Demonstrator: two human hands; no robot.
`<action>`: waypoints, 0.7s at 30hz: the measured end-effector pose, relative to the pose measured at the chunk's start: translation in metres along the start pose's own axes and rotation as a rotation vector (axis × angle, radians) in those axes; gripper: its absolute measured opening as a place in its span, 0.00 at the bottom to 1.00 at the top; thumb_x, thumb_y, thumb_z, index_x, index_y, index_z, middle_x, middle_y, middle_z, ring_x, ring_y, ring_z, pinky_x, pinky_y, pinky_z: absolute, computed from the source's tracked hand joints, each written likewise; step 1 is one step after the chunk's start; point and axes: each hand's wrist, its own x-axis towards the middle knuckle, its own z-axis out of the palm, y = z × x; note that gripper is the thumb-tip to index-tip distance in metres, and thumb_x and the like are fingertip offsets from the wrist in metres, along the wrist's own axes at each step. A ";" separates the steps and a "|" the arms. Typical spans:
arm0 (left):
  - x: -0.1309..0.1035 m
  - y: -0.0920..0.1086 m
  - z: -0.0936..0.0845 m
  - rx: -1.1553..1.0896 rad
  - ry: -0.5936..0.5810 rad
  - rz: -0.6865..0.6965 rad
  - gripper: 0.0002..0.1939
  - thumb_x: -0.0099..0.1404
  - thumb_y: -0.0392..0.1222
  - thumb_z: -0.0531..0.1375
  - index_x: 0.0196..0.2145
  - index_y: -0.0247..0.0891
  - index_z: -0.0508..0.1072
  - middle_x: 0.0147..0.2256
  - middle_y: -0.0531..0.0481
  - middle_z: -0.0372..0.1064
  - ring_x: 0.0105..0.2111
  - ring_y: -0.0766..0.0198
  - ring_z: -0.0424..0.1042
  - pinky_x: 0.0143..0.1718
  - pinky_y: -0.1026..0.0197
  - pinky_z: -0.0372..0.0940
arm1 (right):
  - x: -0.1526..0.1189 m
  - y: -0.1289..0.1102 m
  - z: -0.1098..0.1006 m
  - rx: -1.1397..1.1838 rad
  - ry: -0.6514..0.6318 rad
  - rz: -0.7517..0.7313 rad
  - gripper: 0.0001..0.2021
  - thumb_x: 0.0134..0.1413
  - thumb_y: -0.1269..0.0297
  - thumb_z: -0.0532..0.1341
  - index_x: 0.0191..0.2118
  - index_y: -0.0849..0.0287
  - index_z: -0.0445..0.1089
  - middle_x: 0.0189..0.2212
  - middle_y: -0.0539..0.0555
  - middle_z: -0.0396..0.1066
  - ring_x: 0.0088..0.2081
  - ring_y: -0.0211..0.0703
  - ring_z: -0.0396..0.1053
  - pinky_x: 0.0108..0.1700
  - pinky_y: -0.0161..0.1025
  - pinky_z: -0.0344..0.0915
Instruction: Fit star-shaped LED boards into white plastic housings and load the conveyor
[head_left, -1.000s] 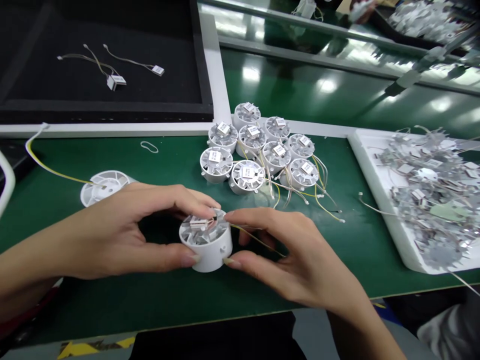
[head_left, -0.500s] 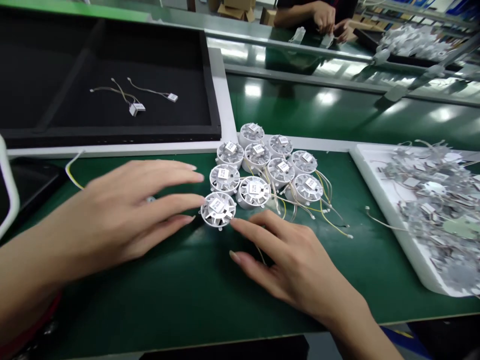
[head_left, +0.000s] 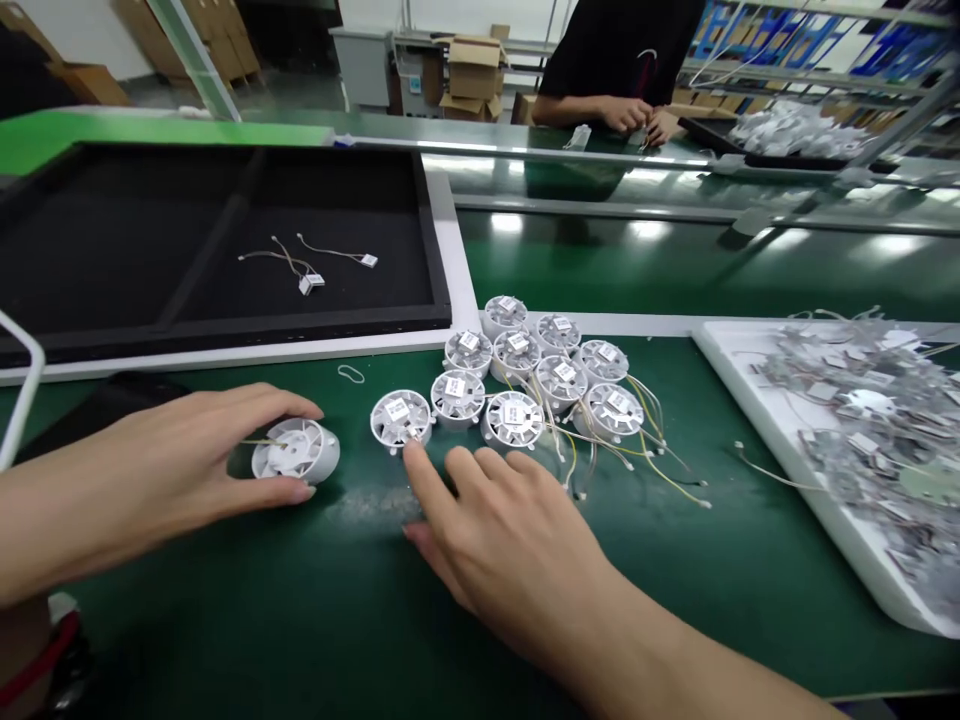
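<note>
My left hand [head_left: 176, 465] is closed around the sides of a small white fan [head_left: 300, 450], thumb at the near side and fingers at the far side. That fan is tilted, with its blades showing and a thin wire running toward my palm. My right hand [head_left: 499, 525] has its index fingertip on the near edge of another fan [head_left: 401, 418], which lies flat with a white label up. Its thumb is apart from that finger, and its other fingers are bent. Close by stands a cluster of several labelled fans [head_left: 514, 418], their thin wires [head_left: 592, 450] trailing right.
On the right, a white foam tray [head_left: 787, 500] holds many wired parts. A black tray [head_left: 345, 325] at the back left carries a few wired pieces [head_left: 311, 284]. A rubber band [head_left: 351, 374] lies on the green table [head_left: 337, 620]. Across the line, a person [head_left: 622, 75] handles small parts.
My left hand has moved left and now grips a tilted fan. The nearest fan has shifted left of the cluster, with my right index finger following it. The camera view has tilted up.
</note>
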 end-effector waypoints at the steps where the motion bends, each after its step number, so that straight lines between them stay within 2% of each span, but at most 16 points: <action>1: 0.000 0.001 0.000 -0.040 -0.002 0.024 0.17 0.71 0.51 0.69 0.55 0.48 0.77 0.44 0.66 0.83 0.29 0.65 0.82 0.26 0.68 0.70 | 0.006 -0.004 -0.001 -0.034 0.012 -0.002 0.24 0.64 0.67 0.69 0.63 0.71 0.75 0.31 0.56 0.75 0.30 0.48 0.73 0.28 0.43 0.69; 2: 0.000 0.005 0.000 -0.054 -0.028 -0.021 0.16 0.72 0.52 0.68 0.55 0.48 0.77 0.45 0.65 0.83 0.30 0.64 0.82 0.27 0.67 0.70 | 0.011 -0.007 -0.002 -0.067 0.022 -0.004 0.21 0.65 0.69 0.67 0.60 0.73 0.76 0.29 0.56 0.74 0.29 0.48 0.72 0.28 0.42 0.68; 4: 0.002 0.017 -0.001 -0.012 -0.059 -0.323 0.19 0.75 0.59 0.63 0.55 0.47 0.77 0.49 0.56 0.82 0.40 0.52 0.84 0.37 0.59 0.72 | 0.022 -0.014 -0.005 -0.118 0.031 -0.007 0.11 0.65 0.73 0.63 0.49 0.72 0.79 0.26 0.55 0.71 0.26 0.46 0.69 0.25 0.41 0.66; 5: 0.003 0.024 -0.002 -0.011 -0.125 -0.441 0.21 0.75 0.62 0.61 0.55 0.46 0.77 0.51 0.53 0.81 0.45 0.48 0.83 0.42 0.55 0.72 | 0.028 -0.016 -0.005 -0.134 0.031 -0.009 0.08 0.65 0.75 0.62 0.43 0.70 0.80 0.25 0.54 0.69 0.25 0.45 0.68 0.24 0.40 0.65; 7: 0.007 0.037 -0.005 -0.059 -0.237 -0.578 0.25 0.74 0.65 0.59 0.56 0.47 0.76 0.54 0.51 0.79 0.51 0.43 0.80 0.49 0.49 0.70 | 0.038 -0.020 -0.005 -0.154 0.004 -0.002 0.08 0.62 0.78 0.60 0.38 0.68 0.78 0.25 0.54 0.69 0.24 0.45 0.68 0.23 0.39 0.65; 8: 0.008 0.041 -0.007 -0.089 -0.273 -0.613 0.25 0.73 0.65 0.59 0.57 0.48 0.76 0.56 0.51 0.78 0.53 0.42 0.79 0.51 0.48 0.69 | 0.042 -0.021 -0.003 -0.161 -0.025 0.008 0.09 0.62 0.79 0.60 0.40 0.70 0.79 0.26 0.56 0.71 0.24 0.45 0.70 0.24 0.39 0.67; 10: 0.011 0.045 -0.009 -0.129 -0.290 -0.642 0.26 0.71 0.66 0.60 0.58 0.49 0.75 0.58 0.52 0.77 0.55 0.41 0.77 0.53 0.47 0.68 | 0.051 -0.020 0.000 -0.204 -0.098 0.040 0.17 0.63 0.80 0.58 0.53 0.79 0.78 0.31 0.62 0.77 0.28 0.48 0.75 0.29 0.41 0.73; 11: 0.013 0.045 -0.010 -0.131 -0.281 -0.646 0.26 0.71 0.66 0.60 0.59 0.50 0.75 0.59 0.53 0.76 0.55 0.40 0.77 0.53 0.47 0.68 | 0.054 -0.019 0.001 -0.234 -0.138 0.056 0.21 0.64 0.80 0.57 0.59 0.84 0.75 0.34 0.66 0.80 0.31 0.51 0.78 0.32 0.42 0.76; 13: 0.015 0.044 -0.012 -0.113 -0.245 -0.662 0.28 0.72 0.68 0.59 0.59 0.50 0.74 0.62 0.52 0.74 0.55 0.39 0.77 0.49 0.49 0.69 | 0.059 -0.017 0.002 -0.276 -0.198 0.073 0.25 0.65 0.80 0.57 0.64 0.88 0.70 0.38 0.71 0.82 0.36 0.54 0.81 0.38 0.45 0.79; 16: 0.018 0.041 -0.016 -0.083 -0.154 -0.708 0.27 0.74 0.68 0.55 0.56 0.47 0.75 0.60 0.50 0.75 0.55 0.37 0.76 0.45 0.50 0.69 | 0.060 -0.014 -0.002 -0.253 -0.209 0.090 0.24 0.68 0.77 0.59 0.65 0.89 0.69 0.36 0.70 0.83 0.35 0.55 0.82 0.35 0.43 0.78; 18: 0.020 0.039 -0.020 -0.051 -0.087 -0.705 0.25 0.76 0.63 0.51 0.52 0.44 0.77 0.55 0.48 0.78 0.54 0.37 0.77 0.48 0.46 0.68 | 0.058 -0.012 -0.008 -0.225 -0.180 0.118 0.22 0.71 0.73 0.60 0.63 0.86 0.71 0.33 0.68 0.83 0.32 0.53 0.81 0.30 0.41 0.74; 21: 0.021 0.036 -0.026 0.056 -0.025 -0.693 0.25 0.77 0.57 0.47 0.51 0.41 0.78 0.51 0.43 0.80 0.52 0.35 0.77 0.52 0.38 0.68 | 0.048 -0.010 -0.015 -0.154 -0.128 0.147 0.11 0.72 0.69 0.63 0.50 0.72 0.80 0.26 0.60 0.78 0.26 0.49 0.77 0.23 0.40 0.62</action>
